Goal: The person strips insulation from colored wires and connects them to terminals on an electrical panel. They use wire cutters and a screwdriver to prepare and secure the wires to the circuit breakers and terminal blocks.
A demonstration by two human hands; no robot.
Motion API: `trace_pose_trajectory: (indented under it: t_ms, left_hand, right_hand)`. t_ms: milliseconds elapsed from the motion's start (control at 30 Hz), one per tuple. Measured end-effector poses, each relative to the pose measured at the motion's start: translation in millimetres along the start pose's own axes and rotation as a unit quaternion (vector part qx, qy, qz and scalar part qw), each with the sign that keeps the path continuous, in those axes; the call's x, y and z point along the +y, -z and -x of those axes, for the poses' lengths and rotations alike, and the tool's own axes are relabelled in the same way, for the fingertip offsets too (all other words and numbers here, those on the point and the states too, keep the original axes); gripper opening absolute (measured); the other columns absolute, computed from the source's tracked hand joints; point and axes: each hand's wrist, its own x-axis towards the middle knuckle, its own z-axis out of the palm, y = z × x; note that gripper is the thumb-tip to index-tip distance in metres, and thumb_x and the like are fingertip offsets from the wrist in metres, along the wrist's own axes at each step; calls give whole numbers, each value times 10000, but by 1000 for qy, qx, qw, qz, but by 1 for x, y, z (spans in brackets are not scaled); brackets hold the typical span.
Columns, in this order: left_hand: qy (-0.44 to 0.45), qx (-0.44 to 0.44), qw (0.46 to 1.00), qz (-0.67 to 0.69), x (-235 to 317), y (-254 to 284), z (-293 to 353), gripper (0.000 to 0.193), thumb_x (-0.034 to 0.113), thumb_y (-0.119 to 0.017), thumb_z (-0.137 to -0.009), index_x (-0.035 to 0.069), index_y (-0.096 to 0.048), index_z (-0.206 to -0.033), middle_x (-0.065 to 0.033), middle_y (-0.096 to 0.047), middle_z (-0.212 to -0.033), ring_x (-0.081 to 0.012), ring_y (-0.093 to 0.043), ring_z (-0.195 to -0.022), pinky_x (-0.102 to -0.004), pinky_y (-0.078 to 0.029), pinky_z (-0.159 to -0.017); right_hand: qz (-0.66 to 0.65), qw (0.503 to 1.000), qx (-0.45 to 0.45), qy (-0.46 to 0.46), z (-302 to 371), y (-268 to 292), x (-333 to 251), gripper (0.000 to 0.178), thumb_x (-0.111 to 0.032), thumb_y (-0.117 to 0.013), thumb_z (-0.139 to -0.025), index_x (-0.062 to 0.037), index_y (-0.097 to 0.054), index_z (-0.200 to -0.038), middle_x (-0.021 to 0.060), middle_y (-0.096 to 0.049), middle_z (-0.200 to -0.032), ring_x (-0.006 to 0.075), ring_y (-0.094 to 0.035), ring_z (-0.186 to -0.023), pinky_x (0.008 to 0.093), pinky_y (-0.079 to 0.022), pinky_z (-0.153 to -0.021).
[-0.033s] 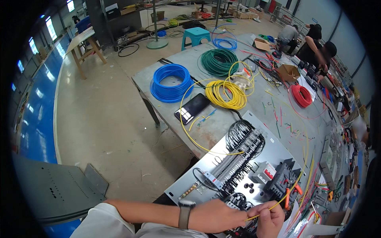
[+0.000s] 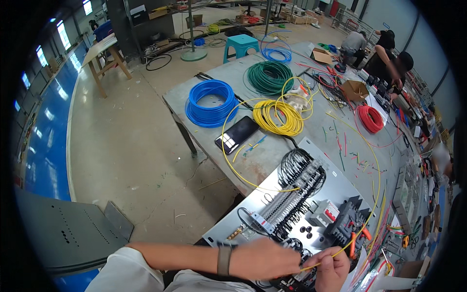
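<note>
My right hand (image 2: 332, 270) pinches a yellow wire (image 2: 346, 246) between thumb and fingers. Beside it, my left hand (image 2: 265, 258), a band round its wrist, is blurred but closed at the wire's end, fingertips mostly hidden. Both hands are over the near edge of a silver mounting plate (image 2: 346, 189). It carries a row of terminal blocks (image 2: 282, 205) with looped black wires, a white breaker with a red switch (image 2: 325, 214) and a larger black breaker (image 2: 346, 217). Orange-handled pliers (image 2: 353, 245) lie by the black breaker, close to my right hand.
Coils of blue (image 2: 210, 104), green (image 2: 270, 78), yellow (image 2: 277, 118) and red wire (image 2: 370, 119) lie on the grey table (image 2: 177, 92), along with a black phone (image 2: 237, 134) and scattered offcuts. A turquoise stool (image 2: 241, 46) stands behind. Several people work at the far right.
My left hand has risen slightly and its wrist has turned, so the watch face no longer shows. The right hand keeps its pinch on the yellow wire, almost unmoved.
</note>
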Motion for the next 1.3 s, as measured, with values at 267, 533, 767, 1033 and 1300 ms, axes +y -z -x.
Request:
trace_pose_trajectory:
  t_ms: [267, 533, 767, 1033, 1300]
  left_hand:
    - [251, 266, 888, -280, -191, 193, -40, 224, 251, -699, -964, 29, -706, -941, -143, -706, -964, -355, -679, -831, -464, -548, -738]
    - [360, 52, 812, -457, -317, 228, -69, 181, 207, -645, -956, 74, -761, -998, -203, -758, -943, -407, -745, -945, -524, -593, -836]
    - [263, 198, 876, -351, -304, 240, -146, 198, 216, -648, -968, 50, -756, -968, -219, -751, -979, -444, -706, -909, -540, -571, -833]
    - [279, 432, 856, -61, -300, 287, -205, 237, 183, -671, -989, 3, -763, -867, -95, -757, -761, -192, -704, -696, -403, -562, -688]
    - [314, 333, 885, 90, -146, 384, -132, 423, 45, -594, -1022, 34, -612, -1445, -50, -702, -853, -45, -443, -518, -228, -377, -446]
  right_hand:
    - [-70, 997, 9, -4, -17, 24, 23, 245, -204, -629, -1102, 20, -648, -1199, 98, -698, -863, 173, -678, -732, 290, -554, -641]
    - [-53, 998, 30, -24, -15, 26, 31, 263, -183, -610, -1105, 33, -650, -1250, 98, -699, -861, 173, -688, -721, 283, -574, -649]
    - [-51, 997, 37, -43, -13, 21, 25, 266, -211, -625, -1099, 2, -661, -1254, 73, -712, -847, 156, -695, -716, 259, -550, -644]
    - [-71, 997, 21, -14, -12, 19, 25, 265, -209, -624, -1104, 5, -670, -1254, 67, -720, -848, 130, -678, -698, 249, -523, -624]
    - [-90, 996, -7, 6, -4, 21, 28, 270, -189, -619, -1105, 19, -652, -1273, 79, -723, -866, 132, -673, -713, 250, -525, -645]
